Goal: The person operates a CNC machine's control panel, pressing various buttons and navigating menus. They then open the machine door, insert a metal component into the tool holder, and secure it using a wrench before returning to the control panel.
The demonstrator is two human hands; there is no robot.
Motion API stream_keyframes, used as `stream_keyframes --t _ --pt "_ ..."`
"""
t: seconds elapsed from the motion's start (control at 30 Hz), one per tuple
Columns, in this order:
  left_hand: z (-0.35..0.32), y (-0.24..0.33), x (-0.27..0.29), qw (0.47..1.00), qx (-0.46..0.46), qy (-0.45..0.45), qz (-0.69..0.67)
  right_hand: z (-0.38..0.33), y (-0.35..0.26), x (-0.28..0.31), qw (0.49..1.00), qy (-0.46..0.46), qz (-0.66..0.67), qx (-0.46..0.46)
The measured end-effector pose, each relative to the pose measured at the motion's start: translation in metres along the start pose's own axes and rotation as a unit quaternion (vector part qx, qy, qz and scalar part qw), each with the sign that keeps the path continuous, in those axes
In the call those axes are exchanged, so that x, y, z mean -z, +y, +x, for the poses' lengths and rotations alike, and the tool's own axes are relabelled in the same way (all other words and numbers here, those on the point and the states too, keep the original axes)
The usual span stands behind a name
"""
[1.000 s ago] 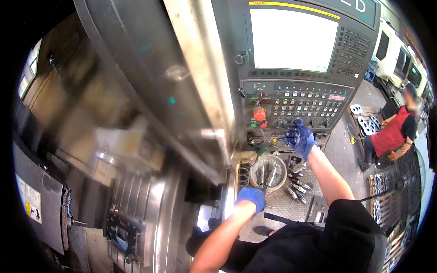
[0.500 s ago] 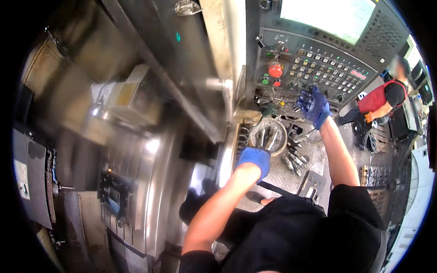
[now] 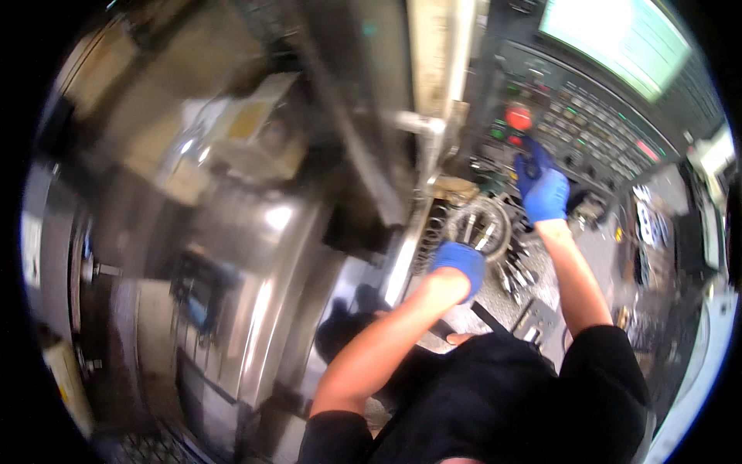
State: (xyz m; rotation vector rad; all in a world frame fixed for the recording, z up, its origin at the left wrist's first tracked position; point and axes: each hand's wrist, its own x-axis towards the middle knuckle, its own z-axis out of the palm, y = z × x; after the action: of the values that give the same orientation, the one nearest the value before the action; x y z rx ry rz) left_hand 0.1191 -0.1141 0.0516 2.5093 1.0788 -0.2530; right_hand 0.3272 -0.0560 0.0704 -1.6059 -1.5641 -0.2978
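Note:
My left hand (image 3: 459, 267), in a blue glove, is at the near rim of a round bowl (image 3: 502, 251) holding several metal tools (image 3: 485, 234). Its fingers are hidden beyond the back of the glove. My right hand (image 3: 543, 185), gloved in blue as well, is up at the lower left part of a dark control panel (image 3: 591, 127), just below a red round button (image 3: 518, 117). Its thumb and fingers are bent inward by the panel's lower edge. Blur hides what, if anything, is between them.
Several metal tool holders (image 3: 516, 277) lie right of the bowl, a dark rectangular block (image 3: 536, 323) nearer me. A row of rings (image 3: 433, 232) lines the bowl's left. Machine interior with shiny metal (image 3: 267, 255) fills the left. A bright screen (image 3: 618, 39) tops the panel.
The view has swung, shifting the scene right. My right hand has moved left across the panel's lower part, its spread fingers now bent inward. My left hand stays by the bowl.

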Motion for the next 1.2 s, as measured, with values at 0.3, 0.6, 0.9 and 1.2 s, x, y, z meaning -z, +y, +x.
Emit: stream_keyframes --t 0.3,0.6,0.9,1.2 --pt "0.038 0.002 -0.025 0.994 -0.031 -0.073 0.069 0.025 0.046 -0.035 0.983 -0.131 -0.124 -0.013" --pt "0.067 0.000 -0.017 0.978 -0.071 -0.126 0.150 0.038 0.082 -0.038 0.974 -0.179 -0.127 -0.054" --pt "0.089 -0.004 -0.021 0.980 -0.051 -0.142 0.126 0.050 0.012 -0.015 0.920 -0.253 -0.259 -0.147" --pt "0.078 -0.013 -0.019 0.967 -0.083 -0.125 0.205 0.049 0.044 -0.025 0.966 -0.209 -0.149 -0.027"
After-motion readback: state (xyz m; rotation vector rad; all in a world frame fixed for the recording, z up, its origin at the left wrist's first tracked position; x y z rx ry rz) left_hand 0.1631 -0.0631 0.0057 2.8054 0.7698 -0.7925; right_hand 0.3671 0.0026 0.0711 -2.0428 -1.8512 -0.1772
